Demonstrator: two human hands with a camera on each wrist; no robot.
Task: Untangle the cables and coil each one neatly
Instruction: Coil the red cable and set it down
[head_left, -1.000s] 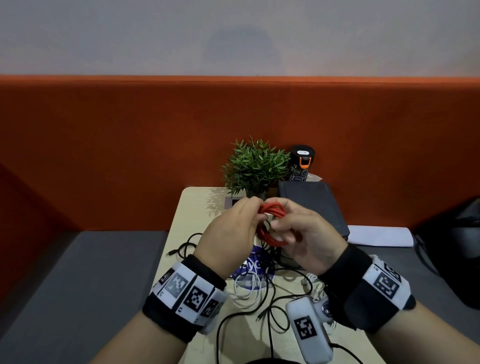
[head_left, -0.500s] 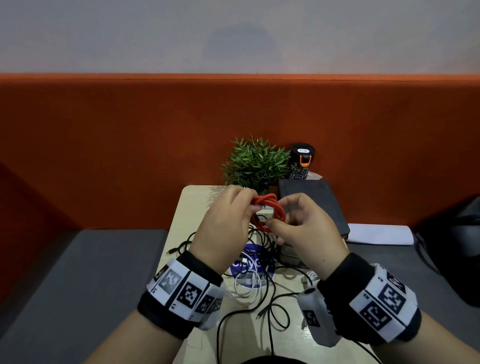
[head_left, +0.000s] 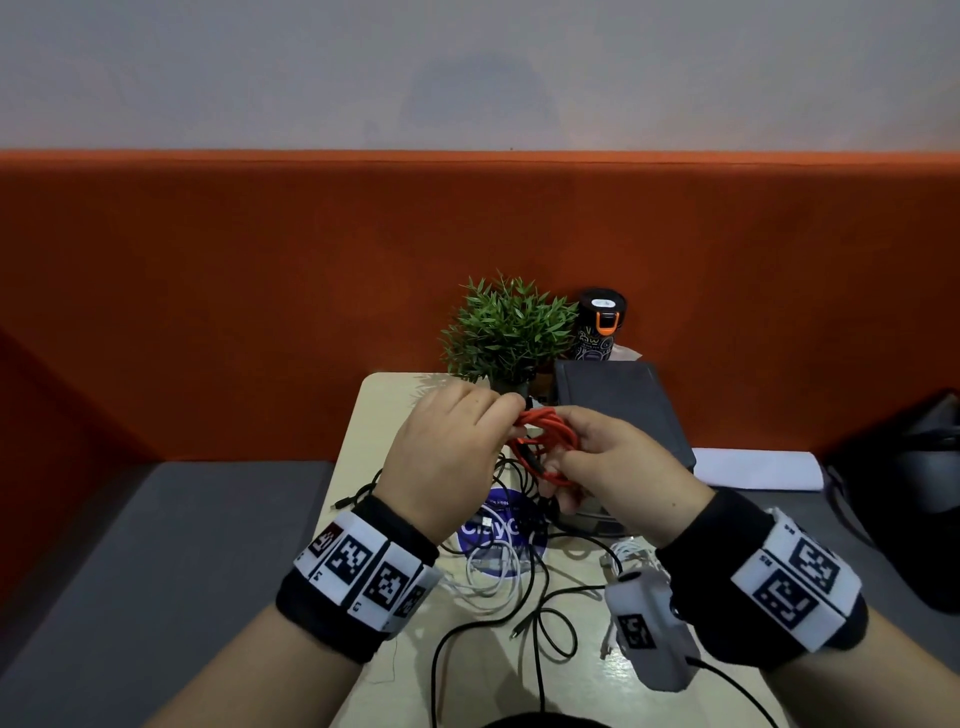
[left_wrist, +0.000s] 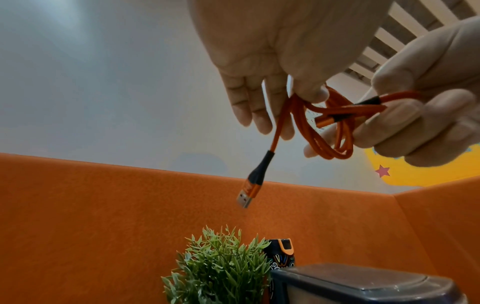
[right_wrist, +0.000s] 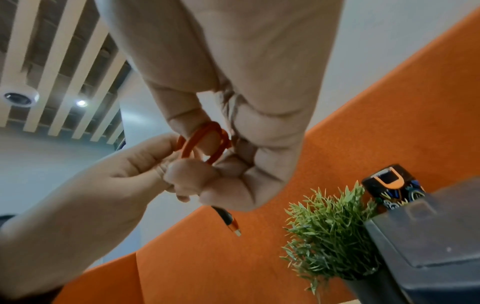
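Note:
An orange braided cable (head_left: 550, 441) wound into a small coil hangs between both hands above the table. My left hand (head_left: 452, 457) pinches the coil's left side (left_wrist: 298, 102) between thumb and fingers. My right hand (head_left: 618, 467) grips the coil's right side, fingers curled round the loops (right_wrist: 205, 142). The cable's USB plug (left_wrist: 246, 195) dangles free below the left fingers. A black cable (head_left: 535, 613) and a white cable (head_left: 493, 571) lie tangled on the table under the hands.
A potted green plant (head_left: 511, 332) and a black and orange bottle (head_left: 600, 325) stand at the table's far edge. A dark box (head_left: 623, 410) sits at the right, white paper (head_left: 758, 467) beside it. A blue round sticker (head_left: 498, 530) lies under the cables.
Both hands stayed together on the orange coil and shifted slightly. The right hand's fingers have turned the loops, and the coil sits a little lower than half a second ago.

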